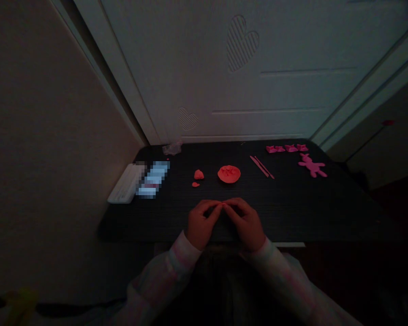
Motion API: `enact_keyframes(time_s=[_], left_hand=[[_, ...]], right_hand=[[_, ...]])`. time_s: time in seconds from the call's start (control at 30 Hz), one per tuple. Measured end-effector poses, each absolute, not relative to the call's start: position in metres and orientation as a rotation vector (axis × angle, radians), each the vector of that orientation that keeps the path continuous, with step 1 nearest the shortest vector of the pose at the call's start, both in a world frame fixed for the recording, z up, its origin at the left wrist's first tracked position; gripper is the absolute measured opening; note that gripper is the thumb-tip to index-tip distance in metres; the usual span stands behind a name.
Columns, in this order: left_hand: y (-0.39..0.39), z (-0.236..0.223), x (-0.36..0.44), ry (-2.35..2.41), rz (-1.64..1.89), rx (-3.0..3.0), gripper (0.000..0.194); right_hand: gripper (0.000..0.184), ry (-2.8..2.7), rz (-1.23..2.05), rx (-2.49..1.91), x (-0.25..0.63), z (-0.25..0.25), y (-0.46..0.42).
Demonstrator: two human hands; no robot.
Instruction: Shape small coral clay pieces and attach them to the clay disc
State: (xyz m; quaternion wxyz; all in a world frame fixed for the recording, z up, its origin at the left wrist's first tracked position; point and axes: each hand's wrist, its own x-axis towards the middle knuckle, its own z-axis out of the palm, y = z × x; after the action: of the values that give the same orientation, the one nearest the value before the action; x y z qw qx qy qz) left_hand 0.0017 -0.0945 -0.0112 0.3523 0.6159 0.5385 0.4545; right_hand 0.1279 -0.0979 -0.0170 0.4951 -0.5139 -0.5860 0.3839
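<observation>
My left hand (203, 221) and my right hand (245, 222) meet fingertip to fingertip above the dark table. Between the pinched thumbs and forefingers of both shows a tiny bit of reddish-pink clay (223, 204), mostly hidden. Just beyond the hands rests a round, shallow clay dish (229, 175) with small raised pieces inside. To its left lie a clay lump (199, 174) and a smaller flattened clay piece (195, 184). Two slim pink modelling tools (261, 167) lie slantwise to the right of the dish.
A pink bear-shaped figure (313, 166) and a row of pink bow-like shapes (287, 148) occupy the table's far right. At left are a white box (127, 184) and a blurred bright phone-like object (153, 180). Crumpled clear plastic (172, 148) lies near the white door (197, 68).
</observation>
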Motion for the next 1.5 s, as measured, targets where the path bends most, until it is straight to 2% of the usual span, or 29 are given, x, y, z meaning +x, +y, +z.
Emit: enact_keyframes(time_s=[0.93,1.5], left_hand=[[-0.093,-0.0114,0.0039,1.41,1.152,1.481,0.015],[-0.0918,-0.0119,0.0032,1.437,1.12,1.606,0.014]], right_hand=[[0.016,-1.31,1.029,-1.294,0.1252,-0.0201,-0.0973],[0.017,-1.279,1.065,-1.315,0.1231,-0.019,-0.097]])
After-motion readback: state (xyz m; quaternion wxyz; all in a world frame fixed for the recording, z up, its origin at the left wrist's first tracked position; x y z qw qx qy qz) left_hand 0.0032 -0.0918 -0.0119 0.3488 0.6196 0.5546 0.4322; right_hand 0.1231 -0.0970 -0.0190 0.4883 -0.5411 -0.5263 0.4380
